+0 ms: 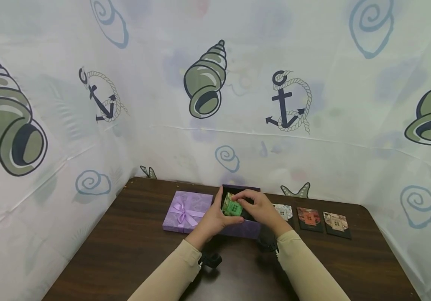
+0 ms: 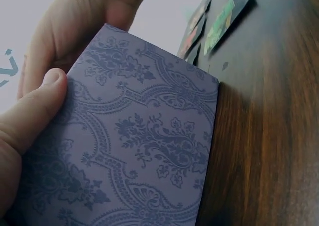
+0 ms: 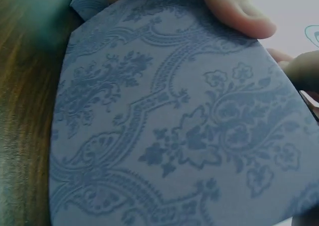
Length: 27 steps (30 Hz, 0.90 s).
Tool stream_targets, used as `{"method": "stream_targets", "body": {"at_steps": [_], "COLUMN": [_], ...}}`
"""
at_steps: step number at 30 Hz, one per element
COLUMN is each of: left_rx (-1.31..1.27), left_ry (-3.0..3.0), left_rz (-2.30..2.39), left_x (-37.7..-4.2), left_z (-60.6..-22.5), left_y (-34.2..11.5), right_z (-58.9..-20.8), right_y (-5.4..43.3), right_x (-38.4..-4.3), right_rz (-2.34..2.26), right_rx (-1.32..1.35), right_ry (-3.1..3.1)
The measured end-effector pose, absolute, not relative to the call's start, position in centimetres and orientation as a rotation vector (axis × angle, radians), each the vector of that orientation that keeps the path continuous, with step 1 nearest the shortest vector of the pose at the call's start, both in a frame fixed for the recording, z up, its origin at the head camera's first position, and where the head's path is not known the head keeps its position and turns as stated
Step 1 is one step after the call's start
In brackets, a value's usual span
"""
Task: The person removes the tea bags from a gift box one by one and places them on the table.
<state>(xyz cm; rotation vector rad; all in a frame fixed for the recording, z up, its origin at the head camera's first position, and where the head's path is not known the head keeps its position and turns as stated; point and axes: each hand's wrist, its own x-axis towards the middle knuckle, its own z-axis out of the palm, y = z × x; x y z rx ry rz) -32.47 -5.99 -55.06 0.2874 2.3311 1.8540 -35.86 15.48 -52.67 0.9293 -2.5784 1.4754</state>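
A purple patterned gift box (image 1: 242, 230) with a dark inside stands near the back of the table. My left hand (image 1: 212, 219) grips its left side, the thumb along the front edge; that thumb also shows at the rim in the left wrist view. Inside the opening is a small green picture card (image 1: 233, 207) with a window design, tilted. My right hand (image 1: 262, 209) reaches over the box from the right and pinches the card between its fingertips. Seen from the right wrist, the box's wall (image 3: 164, 126) fills most of the view and hides the card.
Left of the box lies its lilac lid (image 1: 189, 209) with a ribbon bow. To the right lie a whitish card (image 1: 284, 212), partly behind the right hand, a red card (image 1: 309, 219) and a beige card (image 1: 336, 224). A printed cloth hangs behind the brown table (image 1: 125, 246).
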Motion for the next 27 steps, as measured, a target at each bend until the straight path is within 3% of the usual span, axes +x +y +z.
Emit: {"method": "stream_targets", "body": {"at_steps": [27], "left_rx": [0.327], "left_ry": [2.288], "left_rz": [1.828], "left_x": [-32.8], "left_z": [-55.4], "left_y": [-6.6], "right_z": [-54.9], "right_y": [17.9], "right_x": [-30.0], "right_rz": [1.516], "right_rx": [0.428], "right_ry": [-2.180]}}
